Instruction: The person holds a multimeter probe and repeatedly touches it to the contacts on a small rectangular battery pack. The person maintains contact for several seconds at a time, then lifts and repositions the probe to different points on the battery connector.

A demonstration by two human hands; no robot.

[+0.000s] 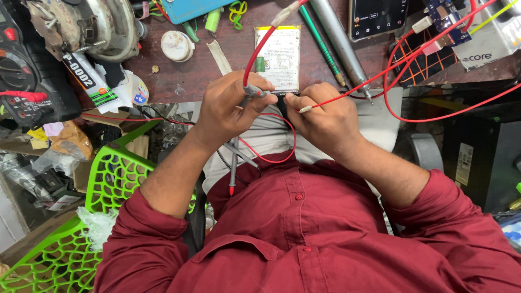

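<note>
Left hand (230, 108) fingers (259, 100) pinch grey probe (255, 91) with red wire (255, 54). Right hand (325, 116) fingers (293, 102) pinch thin red lead (336, 100), white tip. Both tips meet at bottom edge of flat battery (279, 57), white with yellow top, lying on brown bench (190, 70). Second probe (233, 168) hangs loose over lap. Phone (377, 16) above right hand. Black meter (21, 76) far left. Green plastic chair (108, 184) low left.

Left hand (230, 108): pinches a grey probe (255, 90) on a red lead (259, 49).
Right hand (325, 116): holds a red wire (347, 95).
Between them: flat phone battery (279, 57) on the brown bench (190, 70).
</note>
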